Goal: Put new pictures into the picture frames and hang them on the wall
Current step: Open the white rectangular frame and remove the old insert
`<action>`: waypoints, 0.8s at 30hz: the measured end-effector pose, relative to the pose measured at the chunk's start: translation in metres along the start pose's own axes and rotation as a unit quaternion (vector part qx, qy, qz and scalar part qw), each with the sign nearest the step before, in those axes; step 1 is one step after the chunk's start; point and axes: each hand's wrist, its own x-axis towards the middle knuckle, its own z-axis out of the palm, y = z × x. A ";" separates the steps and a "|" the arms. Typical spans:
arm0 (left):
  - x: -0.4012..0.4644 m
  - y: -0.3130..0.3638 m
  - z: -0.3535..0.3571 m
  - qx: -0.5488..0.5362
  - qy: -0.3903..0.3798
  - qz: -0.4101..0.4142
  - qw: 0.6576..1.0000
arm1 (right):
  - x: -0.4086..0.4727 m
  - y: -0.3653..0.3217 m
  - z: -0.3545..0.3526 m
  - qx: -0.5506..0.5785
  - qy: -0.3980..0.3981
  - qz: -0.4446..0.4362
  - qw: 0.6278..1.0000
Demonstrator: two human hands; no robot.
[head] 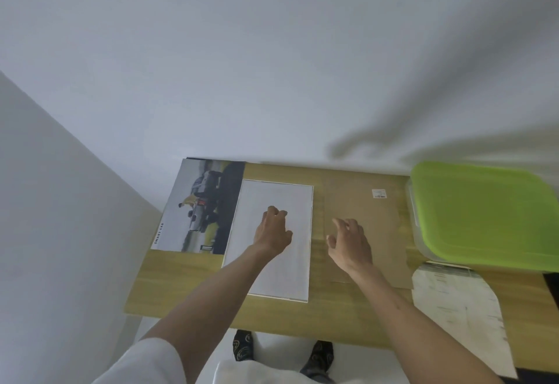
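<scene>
A white picture frame (290,199) lies flat on the wooden table (181,287), showing a plain white sheet. My left hand (273,231) rests on its middle with fingers curled and holds nothing. A car poster (199,205) lies to the frame's left, partly under it. A brown backing board (366,199) with a small white label lies to the frame's right. Over the board's near left part hovers my right hand (351,243), fingers spread and empty.
A clear plastic box with a green lid (487,214) stands at the table's right end. A worn white sheet (456,317) lies in front of it. White walls (272,66) rise right behind the table and at the left. My feet stand below the table's near edge.
</scene>
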 end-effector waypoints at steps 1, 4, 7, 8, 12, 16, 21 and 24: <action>-0.001 -0.010 -0.005 0.006 0.004 -0.004 1.000 | -0.001 -0.011 0.004 -0.002 -0.008 -0.002 1.000; -0.003 -0.042 -0.021 0.041 0.006 -0.009 0.999 | -0.003 -0.038 0.017 -0.010 -0.034 -0.004 0.999; -0.009 -0.073 -0.030 0.084 0.002 0.003 0.996 | -0.006 -0.056 0.029 -0.028 -0.053 0.005 0.998; -0.012 -0.082 -0.030 0.099 -0.005 0.013 0.995 | -0.008 -0.060 0.032 -0.036 -0.054 0.012 0.998; -0.021 -0.112 -0.025 0.137 -0.054 0.043 0.988 | -0.014 -0.073 0.048 -0.039 -0.064 0.056 0.996; -0.026 -0.122 -0.018 0.132 -0.089 0.039 0.986 | -0.018 -0.088 0.065 0.004 -0.065 0.101 0.993; -0.028 -0.122 -0.018 0.048 -0.050 0.036 0.997 | -0.021 -0.102 0.069 0.081 -0.029 0.132 0.987; -0.030 -0.121 -0.021 -0.019 -0.020 0.043 0.999 | -0.022 -0.105 0.066 0.149 0.004 0.144 0.978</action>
